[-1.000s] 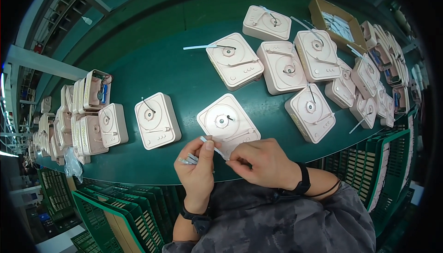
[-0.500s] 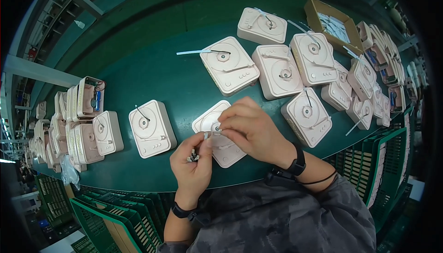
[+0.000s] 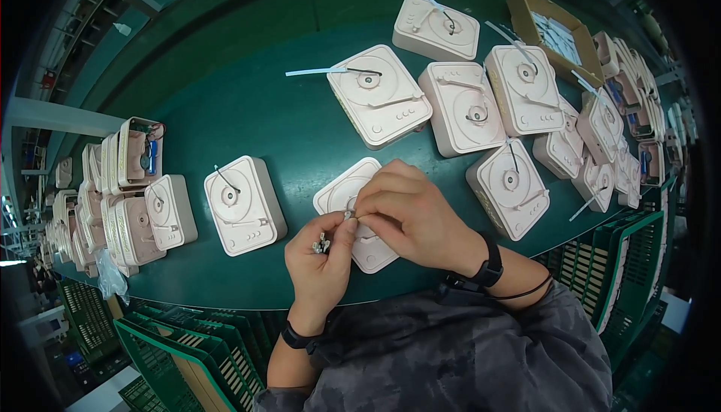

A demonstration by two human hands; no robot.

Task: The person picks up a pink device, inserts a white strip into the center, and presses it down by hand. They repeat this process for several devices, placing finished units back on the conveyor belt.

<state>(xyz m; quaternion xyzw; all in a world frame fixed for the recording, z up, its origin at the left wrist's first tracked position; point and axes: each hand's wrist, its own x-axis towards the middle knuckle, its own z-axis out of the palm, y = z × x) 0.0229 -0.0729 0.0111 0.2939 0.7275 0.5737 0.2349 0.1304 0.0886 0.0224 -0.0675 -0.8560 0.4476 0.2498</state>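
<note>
A pale pink casing shaped like a small record player [image 3: 335,196] lies on the table in front of me, partly covered by my hands. Just above its round disc area, the fingertips of both hands meet. My left hand [image 3: 319,269] pinches a small light-coloured part [image 3: 349,214] between thumb and forefinger. Several small metallic pieces [image 3: 321,244] are tucked in its curled fingers. My right hand [image 3: 420,213] is closed in a pinch at the same spot; what its fingertips grip is too small to make out.
To the left stands another pink casing [image 3: 244,205] with a dark wire at its disc. More casings [image 3: 379,96] cover the right side, some with pale strips on wires. A cardboard box [image 3: 526,18] of pale strips stands far right. Green crates [image 3: 188,363] sit below the table edge.
My left hand has moved slightly right and up, bringing the small part against my right fingertips. The right hand stays nearly in place, and the view has shifted a little.
</note>
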